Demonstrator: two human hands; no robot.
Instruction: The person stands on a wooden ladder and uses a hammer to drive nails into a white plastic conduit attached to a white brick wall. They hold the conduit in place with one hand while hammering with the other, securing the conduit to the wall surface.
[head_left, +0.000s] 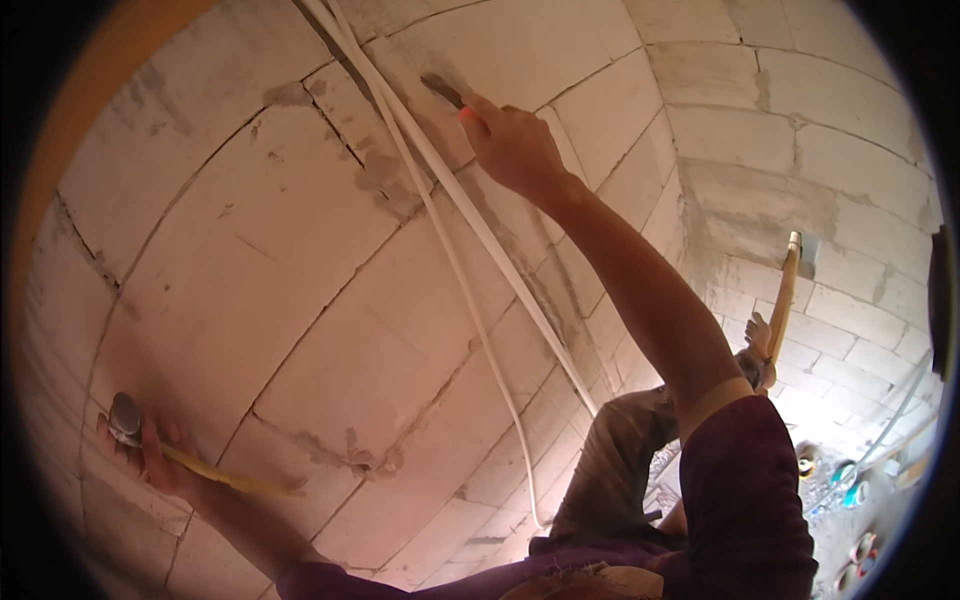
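Observation:
My left hand (158,462), low at the left by the block wall, is closed round a hammer close to its grey head (124,418). The yellow handle (225,477) runs back along my forearm. My right arm reaches up across the wall. At its end, my right hand (515,147) is closed on a chisel-like tool with a dark flat blade (440,90) and a bit of orange-red by my fingers. Its blade lies close to the wall; whether it touches, I cannot tell. Just left of this hand, white conduit pipes (450,190) run down the wall.
The pale block wall (270,250) has dark joints and grey mortar smears. A leg in dark trousers (610,460) is bent below my right arm. Beyond it stands a tan wooden pole (785,300) with a pale end. Cans and coloured items (855,490) lie on the floor at lower right.

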